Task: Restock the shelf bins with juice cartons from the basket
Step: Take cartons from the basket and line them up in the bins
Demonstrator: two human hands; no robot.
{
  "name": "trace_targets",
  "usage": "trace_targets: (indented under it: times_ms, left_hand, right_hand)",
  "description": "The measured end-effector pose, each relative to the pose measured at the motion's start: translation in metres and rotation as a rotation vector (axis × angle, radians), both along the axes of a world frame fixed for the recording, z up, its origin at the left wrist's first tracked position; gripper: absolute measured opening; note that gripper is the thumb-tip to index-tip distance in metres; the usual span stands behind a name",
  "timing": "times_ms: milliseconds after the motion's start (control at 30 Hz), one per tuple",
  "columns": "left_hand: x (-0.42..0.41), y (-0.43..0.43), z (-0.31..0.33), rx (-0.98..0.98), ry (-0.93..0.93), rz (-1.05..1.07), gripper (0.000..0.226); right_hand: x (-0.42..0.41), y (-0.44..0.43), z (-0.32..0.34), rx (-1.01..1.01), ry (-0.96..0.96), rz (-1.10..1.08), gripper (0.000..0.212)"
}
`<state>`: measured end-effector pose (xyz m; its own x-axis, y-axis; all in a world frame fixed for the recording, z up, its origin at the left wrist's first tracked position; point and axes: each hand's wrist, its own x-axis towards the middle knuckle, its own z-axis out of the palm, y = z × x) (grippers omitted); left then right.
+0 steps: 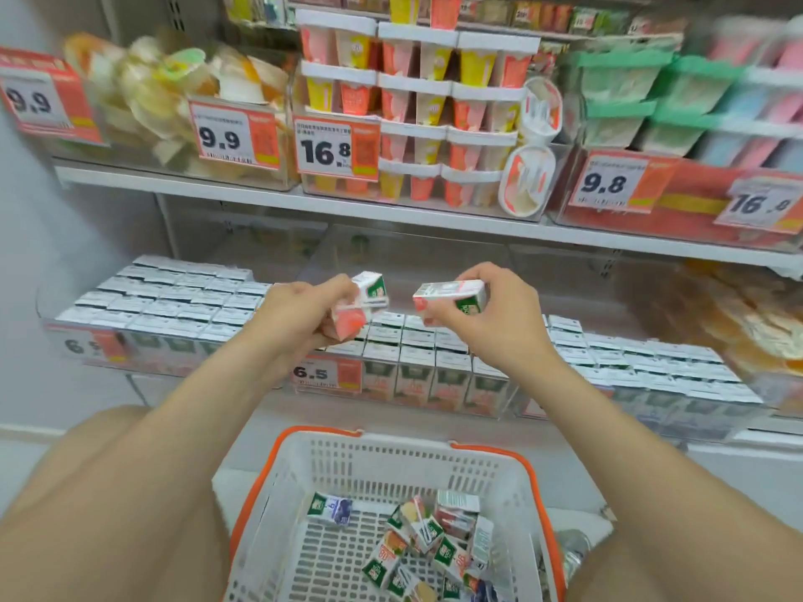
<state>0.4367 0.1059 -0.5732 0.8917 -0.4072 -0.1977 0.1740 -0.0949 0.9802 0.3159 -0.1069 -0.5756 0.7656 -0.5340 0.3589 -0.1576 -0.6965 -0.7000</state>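
Observation:
My left hand (304, 310) grips a small juice carton (363, 304), pink and green, tilted over the middle shelf bin (391, 384). To its right, my right hand (491, 306) pinches a second carton (449, 297) lying on its side. Both cartons hang just above the rows of cartons that fill the clear bins on the lower shelf. Below, between my knees, sits a white basket (391, 462) with an orange rim, holding several loose cartons (426, 540) in its right half.
The upper shelf (304, 202) carries bins of yoghurt cups and jelly packs behind price tags. A left bin (143, 336) and a right bin (652, 384) also hold rows of cartons. A grey wall closes off the left side.

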Motion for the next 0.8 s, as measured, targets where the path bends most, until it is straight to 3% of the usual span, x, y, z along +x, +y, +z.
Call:
trace_targets:
  times_ms: [67,133,200,333,400,467,667,800]
  left_hand:
    - [-0.001,-0.01,0.006,-0.147,0.171,-0.044,0.031]
    - [-0.002,-0.02,0.008,-0.166,0.221,-0.101,0.027]
    - [-0.002,-0.027,0.004,-0.044,0.09,-0.142,0.034]
    - [-0.016,-0.035,0.001,0.19,-0.289,-0.166,0.071]
    - [-0.022,-0.038,0.001,0.205,-0.448,-0.181,0.054]
    - [-0.028,-0.039,0.001,0.168,-0.486,-0.231,0.035]
    - [-0.025,-0.036,-0.006,0.185,-0.513,-0.176,0.068]
    - [-0.026,-0.028,-0.003,0.161,-0.552,-0.195,0.05]
  right_hand:
    - [0.005,-0.006,-0.006,0.034,0.002,0.002,0.04]
    - [0.01,-0.006,-0.013,0.112,0.013,-0.035,0.042]
    - [0.014,-0.001,-0.014,0.153,0.011,-0.064,0.038]
    - [0.013,0.009,-0.007,0.162,-0.032,-0.039,0.025]
    - [0.008,0.011,-0.005,0.179,-0.038,-0.01,0.023]
    - [0.003,0.01,-0.005,0.189,-0.035,0.024,0.025]
    - [-0.005,0.004,-0.002,0.206,-0.046,0.047,0.029]
    - [-0.003,0.01,-0.004,0.184,-0.053,0.075,0.032]
